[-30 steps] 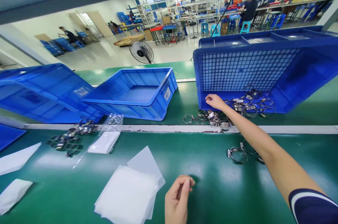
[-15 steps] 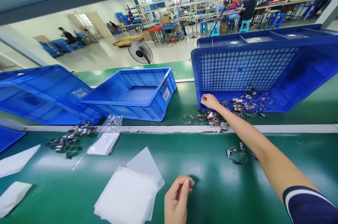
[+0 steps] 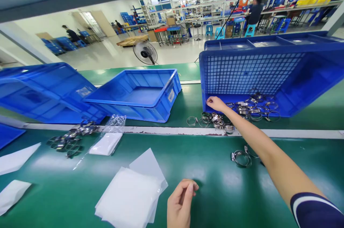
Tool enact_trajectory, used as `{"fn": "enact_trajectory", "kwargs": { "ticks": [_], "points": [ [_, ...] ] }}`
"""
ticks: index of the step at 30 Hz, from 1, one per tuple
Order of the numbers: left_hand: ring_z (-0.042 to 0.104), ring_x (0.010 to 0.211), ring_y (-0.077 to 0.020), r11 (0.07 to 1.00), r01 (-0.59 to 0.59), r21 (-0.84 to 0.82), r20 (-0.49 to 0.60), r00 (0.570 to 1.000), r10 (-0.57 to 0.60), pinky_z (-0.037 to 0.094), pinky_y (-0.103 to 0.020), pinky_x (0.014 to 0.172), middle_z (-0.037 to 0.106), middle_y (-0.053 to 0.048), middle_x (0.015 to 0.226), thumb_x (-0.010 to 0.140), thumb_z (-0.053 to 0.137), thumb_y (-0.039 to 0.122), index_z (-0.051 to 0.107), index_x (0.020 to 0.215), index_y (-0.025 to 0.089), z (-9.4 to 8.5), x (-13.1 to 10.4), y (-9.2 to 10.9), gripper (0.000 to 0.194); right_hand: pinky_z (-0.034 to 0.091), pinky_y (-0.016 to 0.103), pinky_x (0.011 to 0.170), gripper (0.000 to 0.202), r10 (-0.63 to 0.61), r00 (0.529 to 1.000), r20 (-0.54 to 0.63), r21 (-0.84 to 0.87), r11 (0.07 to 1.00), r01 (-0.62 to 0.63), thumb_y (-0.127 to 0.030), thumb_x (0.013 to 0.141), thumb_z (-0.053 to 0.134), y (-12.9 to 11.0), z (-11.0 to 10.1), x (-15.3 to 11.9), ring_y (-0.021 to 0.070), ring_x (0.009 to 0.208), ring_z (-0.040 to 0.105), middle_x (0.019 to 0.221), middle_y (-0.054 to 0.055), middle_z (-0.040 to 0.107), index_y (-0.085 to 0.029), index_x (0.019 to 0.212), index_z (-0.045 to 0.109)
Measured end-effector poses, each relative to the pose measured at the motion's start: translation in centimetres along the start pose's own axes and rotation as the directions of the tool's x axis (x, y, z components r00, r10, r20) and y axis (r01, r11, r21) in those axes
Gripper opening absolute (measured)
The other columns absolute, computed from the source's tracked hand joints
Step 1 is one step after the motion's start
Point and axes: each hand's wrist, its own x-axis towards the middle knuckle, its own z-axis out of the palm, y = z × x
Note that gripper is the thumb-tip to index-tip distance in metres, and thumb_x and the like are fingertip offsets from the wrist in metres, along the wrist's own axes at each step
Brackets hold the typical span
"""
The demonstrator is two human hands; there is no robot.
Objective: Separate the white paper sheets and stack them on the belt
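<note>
My right hand (image 3: 216, 103) reaches to the left end of a large blue crate (image 3: 202, 74) tipped on its side, its fingers closed. Anything inside that grip is too hidden to make out. Below and beside it lie metal hose clamps (image 3: 216, 120), spilling from the crate onto the green table. My left hand (image 3: 182, 201) rests low in the middle, thumb against curled fingers, with nothing visible in it. Just left of it is a stack of white translucent plastic bags (image 3: 131, 197). A few more hose clamps (image 3: 241, 158) lie under my right forearm.
A blue bin (image 3: 134, 110) stands at the back centre, beside another tipped blue crate (image 3: 48, 92). A second pile of hose clamps (image 3: 72, 138) lies left, near a clear bag with white contents (image 3: 106, 144). White packets (image 3: 13, 195) lie far left. A fan (image 3: 145, 52) stands behind.
The view has tilted slightly, moving the background and crates a little down and right. Both hands keep nearly the same pose and place.
</note>
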Motion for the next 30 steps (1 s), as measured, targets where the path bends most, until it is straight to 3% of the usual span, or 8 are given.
{"fn": "enact_trajectory", "kwargs": {
  "ticks": [6,10,20,26,28,30],
  "points": [
    [0.050,0.069,-0.0140,1.000,0.000,0.010,-0.006,1.000,0.000,0.039,-0.023,0.068,0.058,-0.003,0.074,0.087,0.057,0.042,0.061,0.071,0.017,-0.2,0.1,-0.3,0.030,0.052,0.038,0.081,0.028,0.038,0.999,0.008,-0.061,0.997,-0.037,-0.039,0.091,0.056,-0.6,0.0,0.2,0.0171,0.089,0.061,0.101,0.005,0.063,-0.014,0.103,0.060],
    [0.050,0.069,-0.0143,1.000,0.002,0.028,-0.003,1.000,-0.002,0.039,-0.023,0.068,0.058,-0.003,0.074,0.086,0.057,0.042,0.061,0.071,0.017,-0.2,0.3,-0.4,0.030,0.050,0.041,0.085,0.030,0.130,0.991,-0.021,-0.124,0.984,-0.131,-0.040,0.090,0.056,-0.9,0.0,0.4,0.0189,0.095,0.060,0.104,0.006,0.062,-0.015,0.105,0.060],
    [0.051,0.070,-0.0144,1.000,-0.016,0.011,0.006,1.000,0.016,0.039,-0.023,0.068,0.058,-0.003,0.074,0.087,0.056,0.045,0.061,0.072,0.017,-0.2,-0.1,-0.1,0.032,0.050,0.044,0.089,0.033,0.375,0.919,-0.118,-0.249,0.885,-0.393,-0.039,0.090,0.056,-1.3,-0.6,1.0,0.0212,0.102,0.059,0.114,0.008,0.060,-0.015,0.112,0.058],
    [0.052,0.068,-0.0149,0.998,-0.067,-0.018,-0.002,0.998,0.067,0.040,-0.023,0.066,0.058,-0.004,0.072,0.086,0.056,0.046,0.062,0.070,0.016,-0.6,-0.1,-0.2,0.034,0.051,0.042,0.087,0.033,0.474,0.852,-0.223,-0.232,0.823,-0.519,-0.038,0.090,0.057,0.0,-5.2,-1.7,0.0207,0.099,0.060,0.112,0.010,0.060,-0.012,0.111,0.058],
    [0.052,0.067,-0.0149,0.997,-0.070,-0.041,0.001,0.998,0.070,0.041,-0.023,0.064,0.058,-0.004,0.072,0.086,0.057,0.047,0.062,0.069,0.016,-0.6,-0.2,-0.1,0.035,0.050,0.041,0.085,0.031,0.440,0.865,-0.243,-0.227,0.841,-0.491,-0.039,0.090,0.056,0.4,-7.2,-3.5,0.0197,0.096,0.060,0.107,0.009,0.062,-0.013,0.106,0.059],
    [0.052,0.067,-0.0151,0.997,-0.057,-0.051,0.011,0.998,0.058,0.041,-0.023,0.064,0.059,-0.004,0.072,0.085,0.057,0.048,0.063,0.069,0.016,-0.6,-0.3,0.1,0.036,0.049,0.039,0.083,0.025,0.344,0.907,-0.242,-0.233,0.887,-0.398,-0.036,0.090,0.055,0.0,-8.5,-5.8,0.0182,0.090,0.060,0.099,0.006,0.063,-0.013,0.099,0.060]
  ]
}}
